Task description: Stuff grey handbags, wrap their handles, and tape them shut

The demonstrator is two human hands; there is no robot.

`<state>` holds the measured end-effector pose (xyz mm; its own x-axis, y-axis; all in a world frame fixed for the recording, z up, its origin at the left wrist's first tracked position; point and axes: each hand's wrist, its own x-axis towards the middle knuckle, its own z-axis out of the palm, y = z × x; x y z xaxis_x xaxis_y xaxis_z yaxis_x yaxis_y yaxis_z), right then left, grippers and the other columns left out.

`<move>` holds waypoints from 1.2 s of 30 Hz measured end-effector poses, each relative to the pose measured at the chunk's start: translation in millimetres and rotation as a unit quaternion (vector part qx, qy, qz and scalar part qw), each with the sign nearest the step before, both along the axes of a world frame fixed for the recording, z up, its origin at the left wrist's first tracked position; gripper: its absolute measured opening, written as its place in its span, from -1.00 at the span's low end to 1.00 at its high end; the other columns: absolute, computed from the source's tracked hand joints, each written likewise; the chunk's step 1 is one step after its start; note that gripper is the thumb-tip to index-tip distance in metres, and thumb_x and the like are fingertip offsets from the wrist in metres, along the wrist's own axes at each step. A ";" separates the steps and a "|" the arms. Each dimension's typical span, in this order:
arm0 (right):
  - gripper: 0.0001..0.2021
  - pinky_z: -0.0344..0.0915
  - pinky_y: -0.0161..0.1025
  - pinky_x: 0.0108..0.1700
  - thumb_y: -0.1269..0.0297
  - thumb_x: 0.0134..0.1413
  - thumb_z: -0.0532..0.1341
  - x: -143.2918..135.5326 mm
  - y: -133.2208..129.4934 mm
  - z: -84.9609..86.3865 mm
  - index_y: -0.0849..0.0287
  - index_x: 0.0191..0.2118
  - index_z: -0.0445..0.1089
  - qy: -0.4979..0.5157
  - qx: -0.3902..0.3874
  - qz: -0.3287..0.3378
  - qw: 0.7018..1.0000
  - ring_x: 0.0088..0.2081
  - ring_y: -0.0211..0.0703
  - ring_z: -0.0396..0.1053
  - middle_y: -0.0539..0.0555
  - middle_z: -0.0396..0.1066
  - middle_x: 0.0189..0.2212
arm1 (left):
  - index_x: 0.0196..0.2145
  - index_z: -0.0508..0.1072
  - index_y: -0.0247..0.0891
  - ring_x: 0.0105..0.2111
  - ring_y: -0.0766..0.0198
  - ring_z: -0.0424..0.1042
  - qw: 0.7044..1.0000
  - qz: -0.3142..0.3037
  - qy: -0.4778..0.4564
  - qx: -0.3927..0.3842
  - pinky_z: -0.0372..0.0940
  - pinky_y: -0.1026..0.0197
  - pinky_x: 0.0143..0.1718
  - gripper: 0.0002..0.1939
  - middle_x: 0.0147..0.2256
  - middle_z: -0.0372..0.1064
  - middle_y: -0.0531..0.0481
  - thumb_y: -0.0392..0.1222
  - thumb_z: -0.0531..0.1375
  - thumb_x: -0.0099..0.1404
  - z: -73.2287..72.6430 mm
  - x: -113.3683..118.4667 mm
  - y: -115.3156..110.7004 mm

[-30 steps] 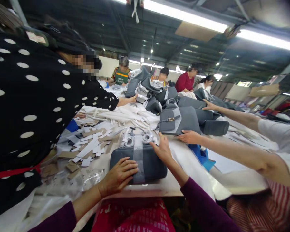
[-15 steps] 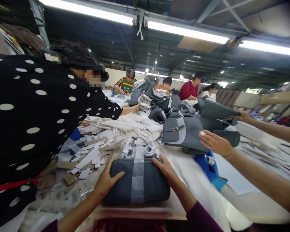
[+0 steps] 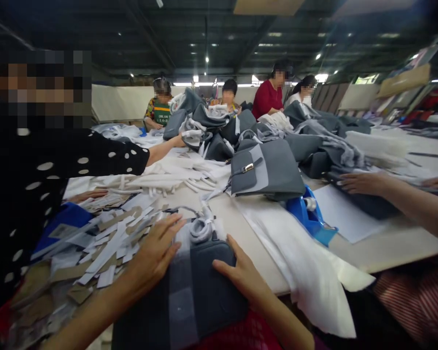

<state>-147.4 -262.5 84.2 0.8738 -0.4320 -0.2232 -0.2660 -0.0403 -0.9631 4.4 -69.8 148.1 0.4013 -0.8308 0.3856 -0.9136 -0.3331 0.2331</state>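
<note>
A dark grey handbag (image 3: 217, 287) lies tilted at the table's front edge, close to my body. A pale translucent strip (image 3: 181, 291) runs down its front, and a wrapped, coiled handle (image 3: 200, 229) stands at its top. My right hand (image 3: 243, 272) grips the bag's right upper corner, thumb on the front and fingers along the side. Over the upper left part lies my left hand (image 3: 155, 250), its fingers stretched out beside the strip; how firmly it touches is unclear. The bag's lower left is partly hidden by my left forearm.
Paper and card strips (image 3: 109, 248) lie left, near a co-worker's polka-dot sleeve (image 3: 105, 153). A grey bag with a flap pocket (image 3: 277, 167) and a blue tape dispenser (image 3: 306, 214) sit ahead. White sheeting (image 3: 306, 277) hangs over the edge. Another co-worker's hand (image 3: 365, 183) is right.
The handbag has moved toward me and tilted. My left hand has shifted from its left side onto its upper part, fingers extended. The right-hand co-worker's hands have moved right with a dark piece.
</note>
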 end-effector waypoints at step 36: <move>-0.08 0.28 -0.10 0.06 0.50 -0.13 0.12 -3.5 -36.7 -22.5 0.06 0.39 -0.22 -0.150 0.508 -0.028 0.848 -0.05 -0.13 0.38 0.11 0.39 -0.02 | -0.07 0.40 -0.24 -0.02 0.12 0.36 0.874 -0.322 0.174 0.319 -0.08 -0.06 0.28 -0.64 -0.08 0.44 -0.07 -0.24 -0.14 0.38 -11.3 19.2 -163.3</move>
